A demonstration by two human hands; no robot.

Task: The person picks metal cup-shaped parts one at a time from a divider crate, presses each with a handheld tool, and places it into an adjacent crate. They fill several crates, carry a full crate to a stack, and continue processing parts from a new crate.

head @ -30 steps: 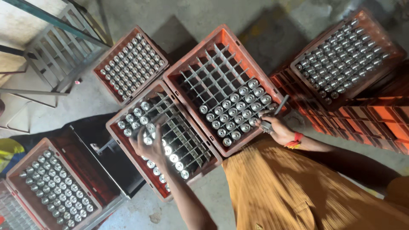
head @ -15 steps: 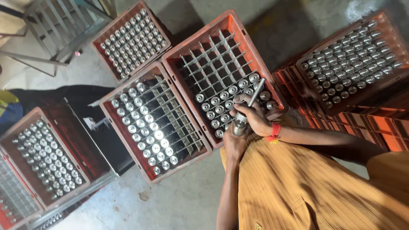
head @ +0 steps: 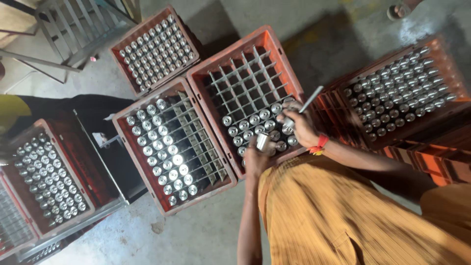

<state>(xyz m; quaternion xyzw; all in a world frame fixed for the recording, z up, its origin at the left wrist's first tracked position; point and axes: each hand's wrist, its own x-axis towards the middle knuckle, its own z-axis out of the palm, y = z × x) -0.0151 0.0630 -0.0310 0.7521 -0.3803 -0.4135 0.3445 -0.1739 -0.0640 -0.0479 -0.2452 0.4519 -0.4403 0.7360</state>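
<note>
My left hand [head: 255, 159] holds a shiny metal cylinder [head: 263, 141] upright over the near edge of the middle red crate [head: 198, 93]. That crate has a grey divider grid. Its near rows hold cylinders and its far cells stand vacant. My right hand [head: 300, 126], with a red band at the wrist, rests on the cylinders at the crate's near right corner. It grips a thin metal rod [head: 312, 99] that points up and to the right. The two hands are close together.
A second red crate [head: 128, 157], partly filled with cylinders, sits left of the middle one. Full crates lie at the top [head: 117, 55], right [head: 444, 118] and far left [head: 91, 169]. Stacked orange crates [head: 431, 162] stand at right. A metal frame [head: 64, 29] is at top left.
My left hand has left the left crate and come across to the middle crate with a cylinder in it. My right hand stayed at the middle crate's near right corner.
</note>
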